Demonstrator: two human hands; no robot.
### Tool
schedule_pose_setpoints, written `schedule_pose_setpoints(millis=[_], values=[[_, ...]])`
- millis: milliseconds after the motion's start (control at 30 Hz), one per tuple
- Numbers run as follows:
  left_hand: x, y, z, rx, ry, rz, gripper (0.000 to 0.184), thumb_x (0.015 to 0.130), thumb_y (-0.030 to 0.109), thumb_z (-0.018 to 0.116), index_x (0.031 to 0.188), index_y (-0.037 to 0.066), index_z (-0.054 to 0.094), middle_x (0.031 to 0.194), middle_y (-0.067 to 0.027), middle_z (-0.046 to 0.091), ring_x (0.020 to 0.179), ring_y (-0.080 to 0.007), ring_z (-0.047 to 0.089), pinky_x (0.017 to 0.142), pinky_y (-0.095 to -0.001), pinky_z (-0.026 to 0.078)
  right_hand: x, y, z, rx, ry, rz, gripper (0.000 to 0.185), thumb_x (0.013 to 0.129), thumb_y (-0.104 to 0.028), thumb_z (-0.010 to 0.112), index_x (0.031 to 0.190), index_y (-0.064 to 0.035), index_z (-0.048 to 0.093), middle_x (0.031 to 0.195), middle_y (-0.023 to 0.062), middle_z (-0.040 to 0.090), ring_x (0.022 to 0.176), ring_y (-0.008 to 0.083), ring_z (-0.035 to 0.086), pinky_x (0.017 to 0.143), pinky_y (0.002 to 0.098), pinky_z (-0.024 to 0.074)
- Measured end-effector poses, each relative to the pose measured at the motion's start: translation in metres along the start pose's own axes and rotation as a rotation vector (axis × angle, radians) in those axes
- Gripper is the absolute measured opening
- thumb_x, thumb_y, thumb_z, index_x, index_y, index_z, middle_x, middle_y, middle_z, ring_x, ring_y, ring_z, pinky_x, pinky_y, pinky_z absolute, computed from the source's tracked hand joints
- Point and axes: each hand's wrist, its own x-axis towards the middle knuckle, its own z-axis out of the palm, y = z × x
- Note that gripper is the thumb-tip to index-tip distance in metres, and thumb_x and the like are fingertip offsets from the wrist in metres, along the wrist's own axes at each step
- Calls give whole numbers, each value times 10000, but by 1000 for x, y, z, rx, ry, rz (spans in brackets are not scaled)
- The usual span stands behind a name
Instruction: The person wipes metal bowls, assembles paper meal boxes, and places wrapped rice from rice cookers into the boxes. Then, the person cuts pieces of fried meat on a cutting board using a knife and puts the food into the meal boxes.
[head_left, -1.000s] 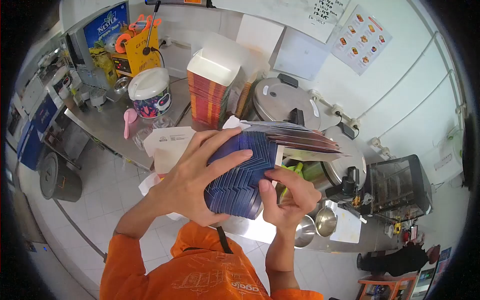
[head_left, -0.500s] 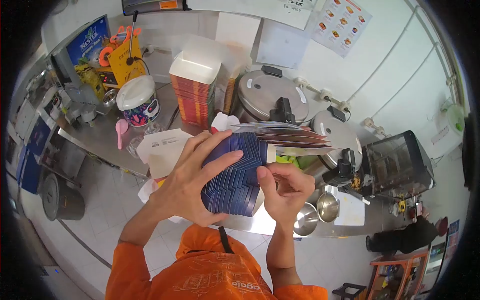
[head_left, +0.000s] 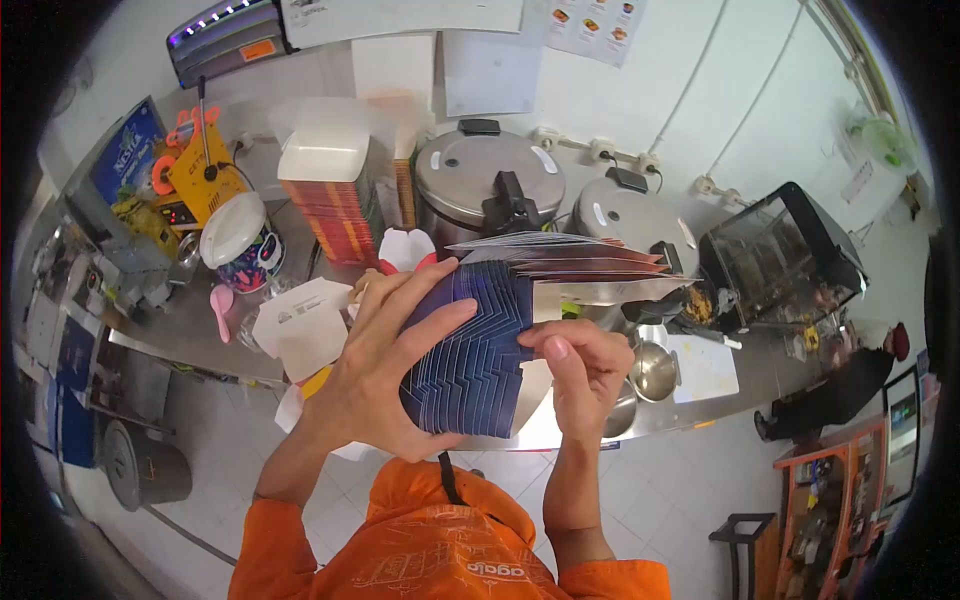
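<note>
A thick stack of nested dark-blue paper food boxes [head_left: 465, 375] is held up in front of me. My left hand [head_left: 385, 350] wraps around its left side, with spread fingers across the front and the thumb underneath. At the stack's right edge is my right hand [head_left: 582, 375], its thumb and index finger closed together and the fingertip touching the box edges. Long loose flaps [head_left: 590, 262] fan out to the right from the top of the stack. Partly behind my left hand stands an opened white carton [head_left: 305, 325] with raised flaps.
Behind the hands are a tall stack of red-orange boxes [head_left: 325, 215] and two large lidded cookers [head_left: 490, 175]. A floral pot [head_left: 240, 245] and pink spoon [head_left: 221, 310] sit left. Metal bowls [head_left: 654, 370] and a glass display case [head_left: 785, 255] are right. Another person [head_left: 830, 400] stands far right.
The camera view has turned, so the counter items appear farther left and the display case higher. My right index finger has straightened along the stack's edge; my left hand keeps its hold.
</note>
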Motion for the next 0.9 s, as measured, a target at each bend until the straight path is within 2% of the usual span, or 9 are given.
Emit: schedule_pose_setpoints(millis=[367,667,767,867,900], values=[[15,15,21,-51,-42,56,1020,480,229,929,1416,118,540,1488,-260,467,1273,-478,491,1067,-565,415,-12,-19,-24,-119,58,-31,90,853,35,713,929,68,748,826,114,754,731,134,712,687,243,565],[14,19,17,-42,-65,72,1019,472,213,929,1412,118,549,1501,-258,453,1282,-478,485,1073,-565,420,-20,-21,-3,-125,281,62,89,839,28,778,816,62,698,726,93,714,650,109,687,633,224,560],[11,19,15,-45,-69,62,1013,481,215,929,1416,123,549,1504,-257,451,1284,-479,482,1073,-563,420,-22,-18,-3,-280,242,13,93,826,31,781,828,59,693,734,86,707,671,118,694,652,231,577],[10,19,14,-36,-52,56,1012,487,218,926,1420,126,545,1504,-255,450,1275,-483,483,1070,-563,421,-14,-22,19,-43,407,-40,82,807,34,782,835,40,705,756,70,721,689,117,699,642,238,576],[10,20,13,-32,-48,54,1012,489,219,926,1421,126,544,1504,-255,450,1271,-485,483,1069,-563,422,-13,-19,20,-89,403,-82,75,807,34,780,838,35,712,763,73,727,697,118,703,639,242,574]])
